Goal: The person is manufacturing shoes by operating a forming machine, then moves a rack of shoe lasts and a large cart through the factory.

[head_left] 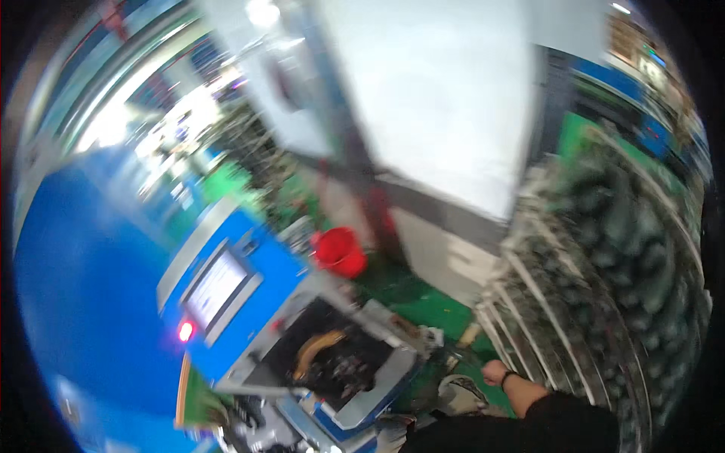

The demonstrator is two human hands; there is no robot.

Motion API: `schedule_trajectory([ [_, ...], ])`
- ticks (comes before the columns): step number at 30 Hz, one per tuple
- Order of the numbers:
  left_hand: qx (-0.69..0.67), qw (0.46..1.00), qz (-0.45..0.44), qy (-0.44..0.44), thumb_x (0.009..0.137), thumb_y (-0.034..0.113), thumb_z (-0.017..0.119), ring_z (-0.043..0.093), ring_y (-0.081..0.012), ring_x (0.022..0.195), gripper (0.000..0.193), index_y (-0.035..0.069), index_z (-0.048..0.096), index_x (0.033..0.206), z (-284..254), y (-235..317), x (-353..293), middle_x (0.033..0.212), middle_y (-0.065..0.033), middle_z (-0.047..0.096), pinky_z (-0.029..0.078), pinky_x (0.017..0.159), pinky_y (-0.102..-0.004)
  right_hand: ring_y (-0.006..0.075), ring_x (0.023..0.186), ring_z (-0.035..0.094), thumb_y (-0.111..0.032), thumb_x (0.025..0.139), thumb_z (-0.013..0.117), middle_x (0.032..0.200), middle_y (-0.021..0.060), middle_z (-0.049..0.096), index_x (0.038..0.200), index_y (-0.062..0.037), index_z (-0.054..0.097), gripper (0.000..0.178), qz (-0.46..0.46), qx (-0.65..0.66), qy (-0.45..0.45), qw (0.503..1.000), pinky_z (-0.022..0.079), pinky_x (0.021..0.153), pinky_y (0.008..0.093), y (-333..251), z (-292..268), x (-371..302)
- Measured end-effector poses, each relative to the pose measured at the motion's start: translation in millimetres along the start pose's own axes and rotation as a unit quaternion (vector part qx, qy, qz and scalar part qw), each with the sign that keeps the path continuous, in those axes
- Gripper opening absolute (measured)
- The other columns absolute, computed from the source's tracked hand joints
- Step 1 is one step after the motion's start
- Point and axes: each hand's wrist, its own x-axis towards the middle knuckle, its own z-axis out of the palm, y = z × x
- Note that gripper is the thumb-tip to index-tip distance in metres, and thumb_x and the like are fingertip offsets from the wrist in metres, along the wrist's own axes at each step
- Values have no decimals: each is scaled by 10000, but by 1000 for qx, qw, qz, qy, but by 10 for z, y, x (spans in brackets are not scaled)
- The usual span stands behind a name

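Our right hand (495, 371) was curled into a loose fist down at the lower right, dark band on the wrist, black sleeve behind it, and honestly it didn't look like it was holding anything; the frame was smeared enough that we couldn't swear to it. The left hand wasn't in the shot at all, so no telling what it was doing. The fist hung just beside the tall metal rack packed with dark rounded parts (604, 249), near its lower shelf edge but not touching, as far as we could make out. Our read: this was a between-steps moment, the body turning and the hand free, and any next move would have needed the hand opened up and brought either to the rack or across to the machine. Just left of the hand was a grey-and-white shoe (464, 392) on the green floor (423, 302). Further left sat the blue machine with its open dark work bay (332, 355), a curved orange piece inside. Counting: one pale screen (215, 287), one glowing red button (185, 331), one red plastic bucket (340, 251), one rack, parts too blurred to count.
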Motion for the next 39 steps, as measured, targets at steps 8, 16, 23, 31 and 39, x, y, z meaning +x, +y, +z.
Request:
schedule_trajectory([
  [8,47,936,282,-206,1036,422,510,610,-336,1144,557,-42,563,1341,177,1763,284,1240,-252,640,480,955,-426,325,717,683,-310,988,583,881,140,727,1031,-32,731,318,104,592,35,798,562,658,436,48,95,-912],
  [16,107,862,406,-283,1043,431,488,600,-345,1181,568,-28,539,1374,321,2238,652,1279,-260,624,476,972,-431,227,495,312,-104,940,581,545,98,434,607,-68,616,336,208,-90,-43,973,316,476,398,314,-95,-2735],
  [23,151,792,490,-331,1050,439,470,592,-353,1215,578,-16,517,1403,500,2305,941,1312,-267,610,473,987,-436,282,679,620,-265,965,642,838,85,691,858,-69,740,244,350,-17,-7,936,500,610,461,-82,729,-3630],
  [31,126,723,600,-318,1060,397,473,607,-343,1199,514,25,535,1409,419,2854,501,1321,-258,614,487,985,-418,289,829,723,-229,823,717,915,145,743,901,-60,753,190,287,122,143,939,553,673,408,-945,1167,-4254],
  [39,48,643,690,-329,1045,264,553,677,-315,964,368,46,619,1334,226,4166,-828,1148,-167,696,552,839,-422,197,726,619,-130,972,600,834,97,644,1029,51,633,193,159,725,566,360,501,651,353,-499,332,-4977],
])
